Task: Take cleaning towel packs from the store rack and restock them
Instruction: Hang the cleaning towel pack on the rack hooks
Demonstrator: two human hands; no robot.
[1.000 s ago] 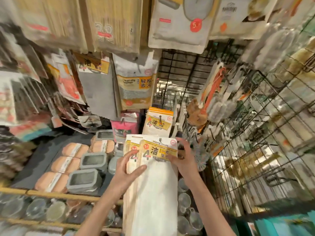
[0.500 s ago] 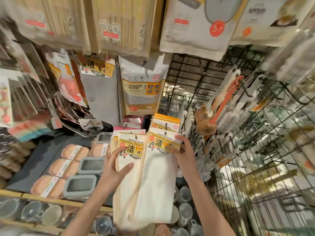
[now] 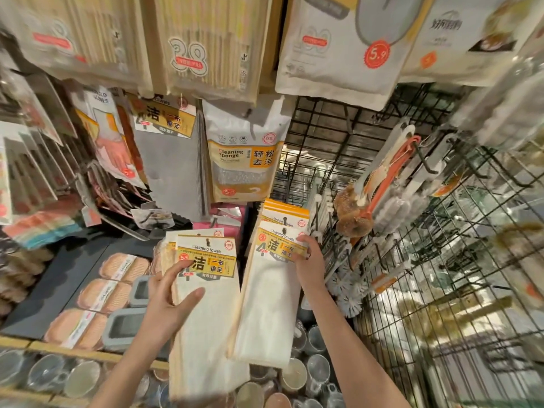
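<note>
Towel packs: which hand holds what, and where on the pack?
Left hand grips a stack of towel packs at its left edge, just below the yellow label. Right hand pinches another pack at the label's right edge.

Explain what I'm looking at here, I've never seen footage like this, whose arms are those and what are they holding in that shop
There is no machine here. The picture comes from a wide-angle camera worn on a person's head, looking forward and down, so the two bare arms reaching in from below are that person's own.

The left hand holds a bunch of cleaning towel packs, white cloths with yellow header cards. The right hand holds the header of another towel pack, with more of the same packs hanging right behind it.

Around them is a store rack: a black wire grid on the right carrying brushes, a cleaning sponge bag hanging straight ahead, and a dark shelf on the left with orange sponges. Cups stand below.
</note>
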